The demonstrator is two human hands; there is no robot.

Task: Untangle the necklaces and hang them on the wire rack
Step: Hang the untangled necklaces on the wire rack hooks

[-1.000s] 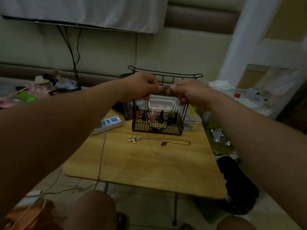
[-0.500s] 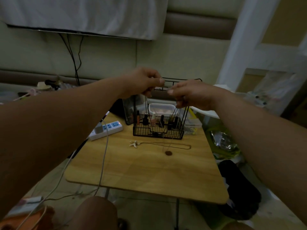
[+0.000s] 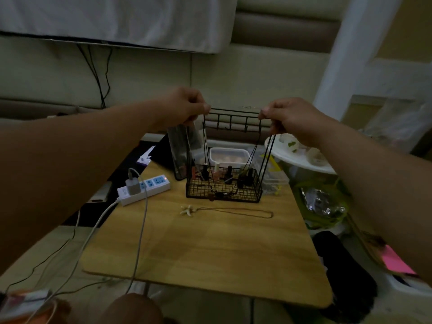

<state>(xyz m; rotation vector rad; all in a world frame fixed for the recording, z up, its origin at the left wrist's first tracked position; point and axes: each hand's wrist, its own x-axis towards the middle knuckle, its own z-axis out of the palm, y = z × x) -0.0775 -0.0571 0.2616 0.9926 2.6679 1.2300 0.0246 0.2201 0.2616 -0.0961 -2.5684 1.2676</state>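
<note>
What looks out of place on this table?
A thin brown cord necklace with a pale star-shaped pendant lies loose on the light wooden table, in front of the black wire rack, not hung on it.

My left hand (image 3: 187, 106) and right hand (image 3: 286, 116) each pinch a dark cord necklace (image 3: 211, 197), spread apart at the wire rack (image 3: 247, 195) top bar, loop hanging down, second starfish necklace (image 3: 233, 210) lying on wooden table (image 3: 210, 253).
</note>
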